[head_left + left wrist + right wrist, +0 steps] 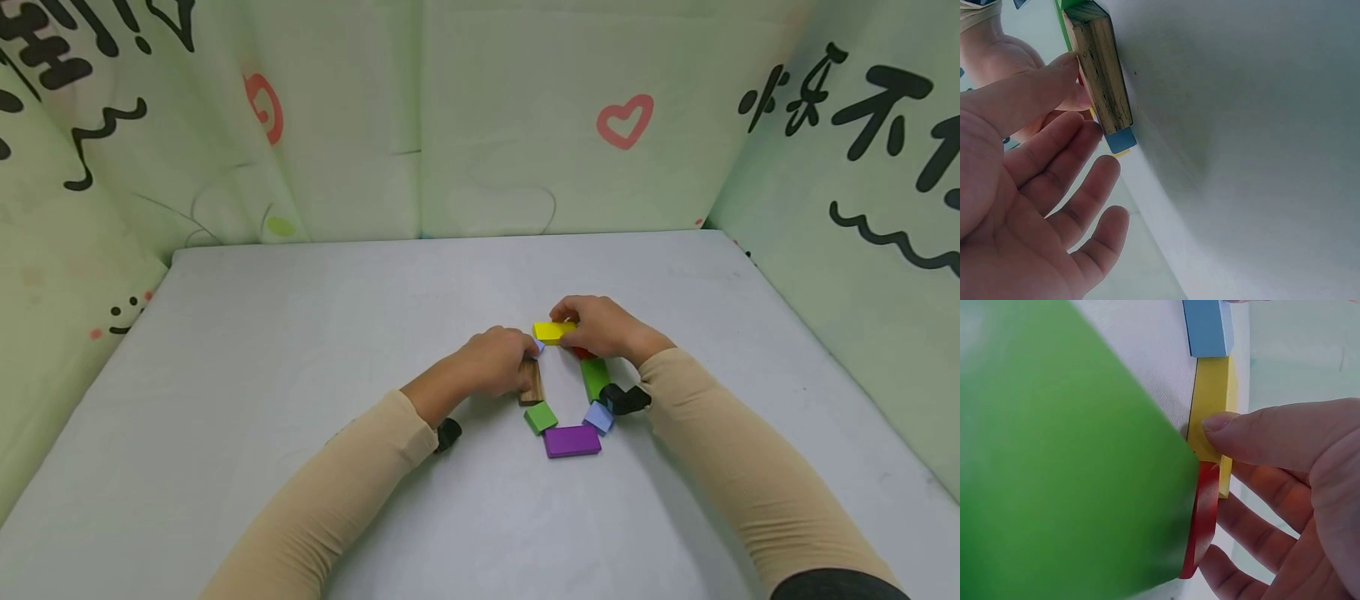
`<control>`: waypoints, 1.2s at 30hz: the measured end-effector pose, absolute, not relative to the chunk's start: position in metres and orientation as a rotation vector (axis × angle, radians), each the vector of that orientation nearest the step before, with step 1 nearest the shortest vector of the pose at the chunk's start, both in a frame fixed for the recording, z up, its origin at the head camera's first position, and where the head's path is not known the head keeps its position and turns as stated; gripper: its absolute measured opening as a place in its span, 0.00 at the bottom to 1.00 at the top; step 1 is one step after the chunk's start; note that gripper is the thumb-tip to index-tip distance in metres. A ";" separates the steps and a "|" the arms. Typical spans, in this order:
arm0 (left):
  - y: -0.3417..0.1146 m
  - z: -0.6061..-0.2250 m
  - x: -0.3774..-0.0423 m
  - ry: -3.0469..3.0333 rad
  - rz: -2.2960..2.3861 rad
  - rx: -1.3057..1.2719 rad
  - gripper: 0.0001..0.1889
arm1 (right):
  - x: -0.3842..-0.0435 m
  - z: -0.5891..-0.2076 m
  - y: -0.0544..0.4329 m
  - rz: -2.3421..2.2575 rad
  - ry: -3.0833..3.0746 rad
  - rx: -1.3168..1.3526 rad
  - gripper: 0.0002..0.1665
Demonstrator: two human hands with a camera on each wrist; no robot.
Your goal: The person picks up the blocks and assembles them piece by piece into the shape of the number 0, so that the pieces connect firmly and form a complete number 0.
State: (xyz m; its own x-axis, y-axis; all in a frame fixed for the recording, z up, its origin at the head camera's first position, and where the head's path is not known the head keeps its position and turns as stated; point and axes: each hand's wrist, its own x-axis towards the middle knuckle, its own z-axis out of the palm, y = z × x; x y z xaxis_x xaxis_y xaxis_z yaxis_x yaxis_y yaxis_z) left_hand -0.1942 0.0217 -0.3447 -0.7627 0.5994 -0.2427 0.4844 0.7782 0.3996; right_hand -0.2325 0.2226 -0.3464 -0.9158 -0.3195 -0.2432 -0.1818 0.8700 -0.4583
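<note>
Small coloured blocks form a ring on the white table. My right hand (603,325) pinches the yellow block (551,333) at the far side, thumb (1225,428) on one face and fingers behind. Touching the yellow block is a red block (1202,519), partly hidden by that hand in the head view. My left hand (495,360) is at the ring's left side; its thumb (1063,69) touches the brown wooden block (533,385) and its fingertips are by a blue block (1121,140). The other fingers of this hand are loosely spread.
Nearer in the ring are a long green block (596,377), a light blue block (598,417), a purple block (572,442) and a small green block (540,417). The white table (300,333) ends at a printed pale green curtain (487,125).
</note>
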 end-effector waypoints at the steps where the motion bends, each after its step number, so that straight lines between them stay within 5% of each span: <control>1: 0.022 -0.345 -0.194 2.613 0.445 0.827 0.25 | -0.233 -0.346 0.223 -0.626 2.728 -0.367 0.24; 36: -0.002 -0.324 -0.189 2.768 0.645 0.782 0.30 | -0.191 -0.324 0.246 -0.600 2.862 -0.430 0.35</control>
